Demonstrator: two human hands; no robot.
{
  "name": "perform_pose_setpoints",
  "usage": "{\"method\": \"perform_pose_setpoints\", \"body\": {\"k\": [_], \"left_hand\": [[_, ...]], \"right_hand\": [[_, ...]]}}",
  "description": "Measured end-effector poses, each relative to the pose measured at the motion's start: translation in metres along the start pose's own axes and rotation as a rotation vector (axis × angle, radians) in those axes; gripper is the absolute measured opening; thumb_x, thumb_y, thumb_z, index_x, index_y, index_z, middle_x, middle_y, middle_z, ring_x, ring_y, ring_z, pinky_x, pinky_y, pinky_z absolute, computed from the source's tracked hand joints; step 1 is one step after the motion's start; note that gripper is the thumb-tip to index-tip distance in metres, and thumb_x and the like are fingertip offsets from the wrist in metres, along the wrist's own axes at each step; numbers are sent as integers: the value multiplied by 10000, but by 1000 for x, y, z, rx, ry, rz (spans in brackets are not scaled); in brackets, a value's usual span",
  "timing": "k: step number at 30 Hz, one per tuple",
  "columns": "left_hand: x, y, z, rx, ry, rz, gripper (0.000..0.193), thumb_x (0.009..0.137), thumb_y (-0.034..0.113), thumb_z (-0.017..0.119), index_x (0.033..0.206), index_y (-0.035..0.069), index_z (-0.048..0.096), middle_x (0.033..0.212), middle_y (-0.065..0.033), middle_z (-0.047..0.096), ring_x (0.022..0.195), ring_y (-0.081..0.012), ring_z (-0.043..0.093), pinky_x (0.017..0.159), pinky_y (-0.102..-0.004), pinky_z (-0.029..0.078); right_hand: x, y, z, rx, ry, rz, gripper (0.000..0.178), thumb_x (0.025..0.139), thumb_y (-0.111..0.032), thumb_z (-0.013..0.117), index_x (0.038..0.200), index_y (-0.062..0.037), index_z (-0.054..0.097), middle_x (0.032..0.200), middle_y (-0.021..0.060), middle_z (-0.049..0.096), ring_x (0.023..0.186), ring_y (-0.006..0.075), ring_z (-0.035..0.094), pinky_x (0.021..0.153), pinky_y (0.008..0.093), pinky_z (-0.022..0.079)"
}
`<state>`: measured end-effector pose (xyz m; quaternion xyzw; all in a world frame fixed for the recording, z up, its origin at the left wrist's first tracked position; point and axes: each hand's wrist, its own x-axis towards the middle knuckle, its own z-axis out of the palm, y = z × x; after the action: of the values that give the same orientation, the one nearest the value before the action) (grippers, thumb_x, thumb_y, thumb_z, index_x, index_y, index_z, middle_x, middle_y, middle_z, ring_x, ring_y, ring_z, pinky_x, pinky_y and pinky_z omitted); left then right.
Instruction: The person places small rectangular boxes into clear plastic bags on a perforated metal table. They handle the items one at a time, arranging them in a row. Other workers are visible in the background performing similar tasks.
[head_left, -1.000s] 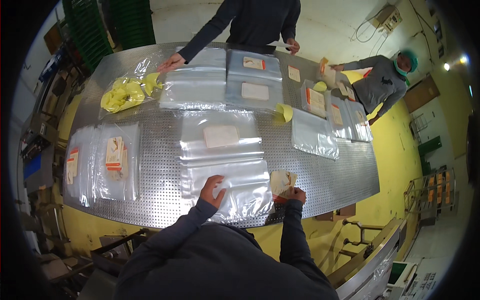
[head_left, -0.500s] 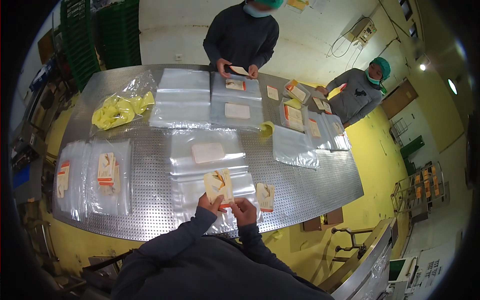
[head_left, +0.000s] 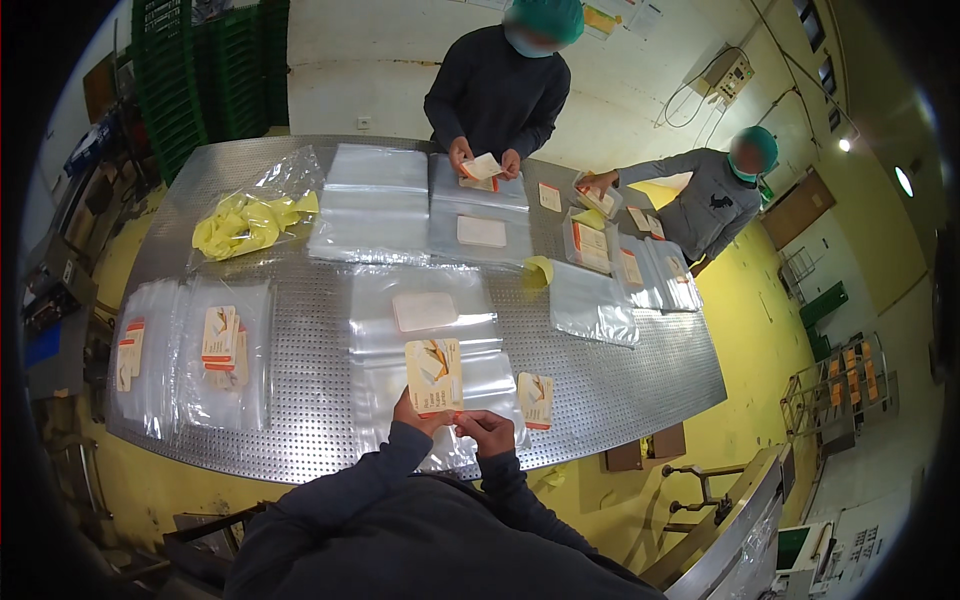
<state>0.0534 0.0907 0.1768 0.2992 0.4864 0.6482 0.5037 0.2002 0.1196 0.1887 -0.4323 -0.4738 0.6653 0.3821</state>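
Observation:
My left hand [head_left: 422, 416] grips a printed cream label card [head_left: 434, 370] with an orange lower edge, held upright above stacked clear plastic bags [head_left: 375, 345]. At the card's lower right corner the fingers of my right hand [head_left: 487, 432] are pinched together. Just right of that hand, more label cards [head_left: 536, 398] lie on the table. Beyond the held card, a pale blank-faced card [head_left: 424, 311] rests on the upper part of the bags.
The perforated metal table [head_left: 310, 350] carries two bag stacks with labels [head_left: 228, 350] at left, yellow strips [head_left: 235, 228] in a clear bag, and plastic tubs of cards [head_left: 588, 240]. Across it one co-worker [head_left: 500, 95] holds a card; another [head_left: 715, 190] stands at right.
The card in my hands has turned more upright and faces me squarely. The co-worker at right now reaches an arm into a tub. The view has shifted slightly.

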Motion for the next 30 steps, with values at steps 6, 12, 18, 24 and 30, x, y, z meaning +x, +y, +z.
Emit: {"method": "perform_pose_setpoints", "body": {"k": [6, 12, 18, 24, 30], "left_hand": [[-3, 5, 2, 74, -1, -33, 514, 674, -26, 701, 1110, -24, 429, 994, -122, 591, 865, -179, 620, 737, -291, 519], [-4, 8, 11, 139, 41, 25, 515, 667, -3, 714, 1096, -32, 430, 969, -137, 599, 852, -182, 625, 725, -294, 522], [-9, 1, 32, 251, 94, 54, 465, 677, 36, 720, 1053, -29, 455, 928, -141, 629, 825, -186, 640, 710, -296, 521], [-13, -20, 62, 529, 193, 119, 371, 679, 78, 725, 955, -6, 491, 833, -167, 650, 820, -264, 660, 689, -324, 517], [-14, -42, 86, 564, 271, 149, 354, 685, 69, 711, 949, -6, 488, 820, -178, 648, 799, -283, 659, 676, -329, 519]], "right_hand": [[1, 4, 1, -102, 17, -15, 154, 813, -78, 635, 843, 73, 628, 727, 92, 644, 619, 107, 582, 604, 220, 474], [3, -5, -11, -144, -91, -1, 136, 816, -69, 618, 849, 63, 615, 730, 79, 637, 622, 99, 579, 602, 211, 469], [8, 5, -27, -164, -39, -8, 95, 784, -50, 620, 795, 40, 593, 673, 37, 606, 557, 64, 537, 523, 190, 434], [17, 27, -55, -210, -14, 56, 102, 744, -57, 644, 752, 25, 584, 631, 17, 586, 504, 42, 508, 465, 188, 407], [32, 32, -86, -307, -108, 78, 137, 739, -83, 658, 741, 34, 586, 632, 25, 597, 510, 52, 522, 472, 192, 419]]}}
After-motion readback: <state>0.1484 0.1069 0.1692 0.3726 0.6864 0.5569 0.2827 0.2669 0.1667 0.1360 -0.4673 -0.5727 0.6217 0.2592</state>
